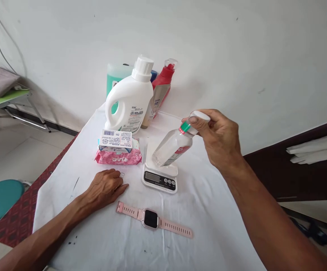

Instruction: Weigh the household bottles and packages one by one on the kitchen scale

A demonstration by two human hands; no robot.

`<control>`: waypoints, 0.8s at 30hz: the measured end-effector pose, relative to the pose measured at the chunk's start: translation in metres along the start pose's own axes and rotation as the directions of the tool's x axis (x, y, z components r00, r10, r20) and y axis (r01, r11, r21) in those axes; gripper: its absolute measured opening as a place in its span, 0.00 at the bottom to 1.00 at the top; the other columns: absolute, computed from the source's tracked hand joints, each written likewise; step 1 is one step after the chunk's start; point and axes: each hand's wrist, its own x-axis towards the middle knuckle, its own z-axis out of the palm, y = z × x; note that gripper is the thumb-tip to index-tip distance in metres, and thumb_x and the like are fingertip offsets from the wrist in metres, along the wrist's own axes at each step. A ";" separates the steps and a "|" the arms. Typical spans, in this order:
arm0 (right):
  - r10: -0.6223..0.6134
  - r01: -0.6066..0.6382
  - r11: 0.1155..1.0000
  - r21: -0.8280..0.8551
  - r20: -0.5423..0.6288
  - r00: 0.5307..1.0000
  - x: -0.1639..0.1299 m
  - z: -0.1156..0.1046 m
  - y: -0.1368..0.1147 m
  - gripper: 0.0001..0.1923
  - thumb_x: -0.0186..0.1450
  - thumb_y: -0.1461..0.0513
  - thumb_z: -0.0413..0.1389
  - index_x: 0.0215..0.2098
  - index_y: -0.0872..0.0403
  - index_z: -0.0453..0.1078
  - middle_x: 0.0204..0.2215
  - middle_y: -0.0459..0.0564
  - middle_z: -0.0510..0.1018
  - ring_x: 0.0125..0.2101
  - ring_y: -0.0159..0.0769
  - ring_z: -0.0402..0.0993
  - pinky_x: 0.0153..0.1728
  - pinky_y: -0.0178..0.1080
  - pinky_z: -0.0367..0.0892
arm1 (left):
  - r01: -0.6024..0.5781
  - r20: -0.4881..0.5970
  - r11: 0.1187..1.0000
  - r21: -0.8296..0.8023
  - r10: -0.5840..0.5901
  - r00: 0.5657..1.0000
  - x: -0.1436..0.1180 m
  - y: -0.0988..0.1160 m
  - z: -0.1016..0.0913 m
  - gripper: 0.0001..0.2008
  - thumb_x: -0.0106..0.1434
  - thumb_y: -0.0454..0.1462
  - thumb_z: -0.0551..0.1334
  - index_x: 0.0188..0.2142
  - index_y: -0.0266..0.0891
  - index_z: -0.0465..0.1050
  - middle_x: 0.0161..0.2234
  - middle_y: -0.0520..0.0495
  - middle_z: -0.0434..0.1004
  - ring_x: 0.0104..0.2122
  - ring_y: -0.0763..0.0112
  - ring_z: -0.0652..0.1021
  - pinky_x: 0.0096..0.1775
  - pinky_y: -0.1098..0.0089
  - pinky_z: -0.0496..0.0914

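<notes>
My right hand grips a clear bottle by its white-capped top. The bottle leans, with its base at the white platform of a digital kitchen scale; I cannot tell whether it bears fully on it. A green and red band circles its neck, and a label shows on its side. On the cloth to the left of the scale rests my left hand, fingers curled in and thumb stretched out. A small pale mark or object shows beside its knuckles, too faint to name. In front of the scale lies a pink smartwatch.
Behind stand a white detergent jug, a green liquid container and a red bottle. A small box lies on a pink wipes pack. A teal stool stands left of the white-clothed table; a wall rises behind.
</notes>
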 end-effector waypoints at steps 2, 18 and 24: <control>0.009 -0.009 1.000 -0.001 -0.002 1.000 -0.010 0.005 -0.002 0.24 0.62 0.41 0.67 0.43 0.50 0.75 0.33 0.47 0.81 0.37 0.45 0.80 0.42 0.49 0.76 | 0.001 0.002 1.000 0.001 -0.001 1.000 0.000 -0.001 0.001 0.22 0.74 0.39 0.58 0.21 0.38 0.67 0.23 0.50 0.70 0.25 0.70 0.71 0.29 0.67 0.59; 0.173 -0.141 0.975 0.173 -0.189 0.967 -0.063 -0.007 0.053 0.27 0.70 0.38 0.53 0.51 0.49 0.70 0.41 0.51 0.81 0.44 0.44 0.79 0.40 0.45 0.75 | 0.004 -0.003 1.000 -0.021 -0.004 1.000 0.000 0.000 -0.003 0.22 0.73 0.38 0.59 0.21 0.38 0.66 0.23 0.51 0.69 0.24 0.70 0.69 0.28 0.67 0.57; 0.420 -0.425 0.904 -0.048 -0.088 0.903 -0.120 -0.008 0.129 0.31 0.71 0.36 0.47 0.32 0.52 0.71 0.21 0.45 0.71 0.23 0.35 0.65 0.28 0.39 0.63 | -0.003 -0.006 1.000 -0.021 0.003 1.000 0.001 0.000 -0.003 0.22 0.74 0.38 0.58 0.21 0.39 0.65 0.23 0.51 0.68 0.24 0.70 0.70 0.28 0.68 0.58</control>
